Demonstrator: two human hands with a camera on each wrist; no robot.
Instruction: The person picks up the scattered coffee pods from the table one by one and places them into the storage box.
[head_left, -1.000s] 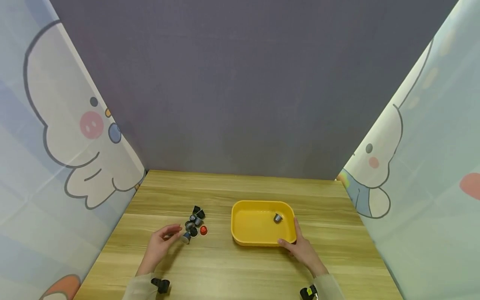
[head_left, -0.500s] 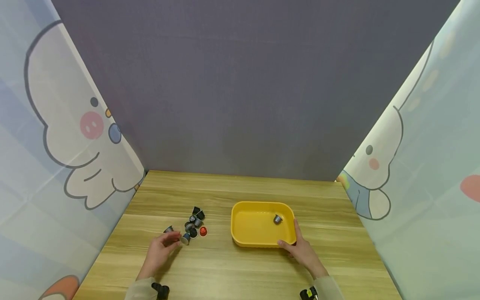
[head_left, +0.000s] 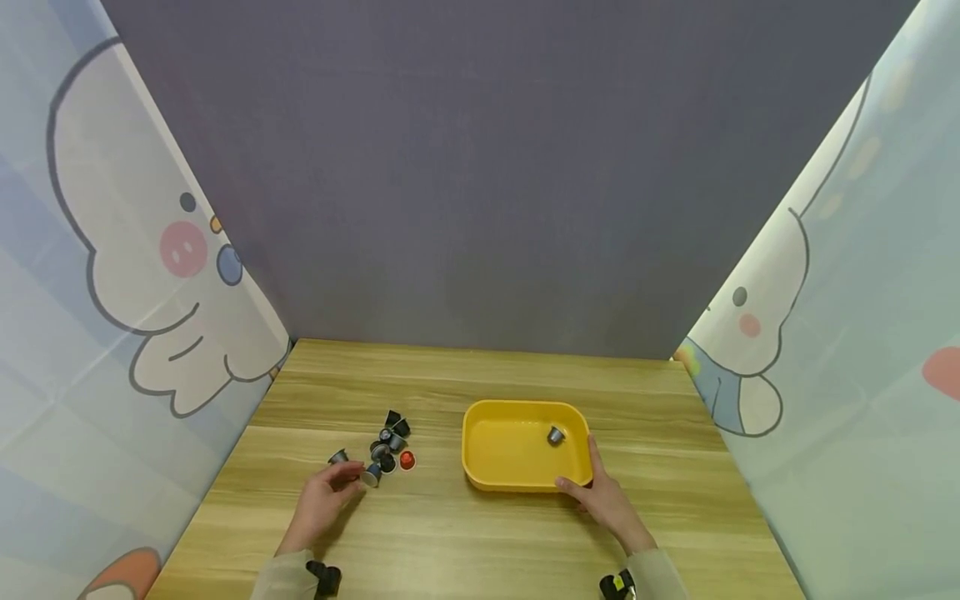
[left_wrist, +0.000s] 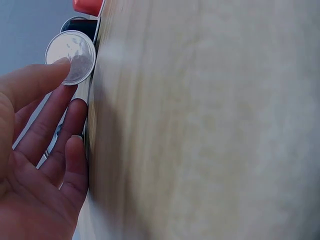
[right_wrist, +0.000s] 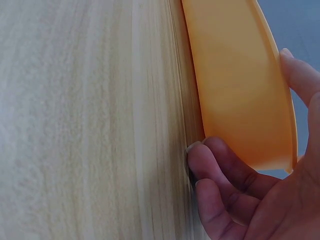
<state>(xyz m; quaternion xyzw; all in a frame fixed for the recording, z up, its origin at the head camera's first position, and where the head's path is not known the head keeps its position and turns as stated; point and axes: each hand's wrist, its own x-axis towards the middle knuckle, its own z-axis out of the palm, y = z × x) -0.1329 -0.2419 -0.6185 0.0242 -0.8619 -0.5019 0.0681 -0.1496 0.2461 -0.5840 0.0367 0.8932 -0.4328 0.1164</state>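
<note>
My left hand (head_left: 321, 502) is at the near left edge of a small pile of coffee capsules. Its thumb lies on the silvery foil lid of a blue-bodied coffee capsule (head_left: 372, 475), with fingers behind it; in the left wrist view the round lid (left_wrist: 74, 47) faces the camera. Just beyond the knuckles lies a dark grey capsule (head_left: 338, 457). My right hand (head_left: 609, 503) grips the near right corner of a yellow tray (head_left: 495, 488). In the right wrist view, a digit rests at the rim and the curled fingers (right_wrist: 212, 165) are low by the tray's wall.
Several black and grey capsules (head_left: 397, 442) are bunched together, with a red capsule (head_left: 407, 460) at their right. One grey capsule (head_left: 555, 436) lies inside the tray. A dark grey backdrop (head_left: 480, 208) and patterned side curtains (head_left: 750, 358) border the wooden table (head_left: 450, 550).
My left hand has shifted slightly nearer, and the dark grey capsule beyond its knuckles has come into view. The right hand and the tray have stayed in place.
</note>
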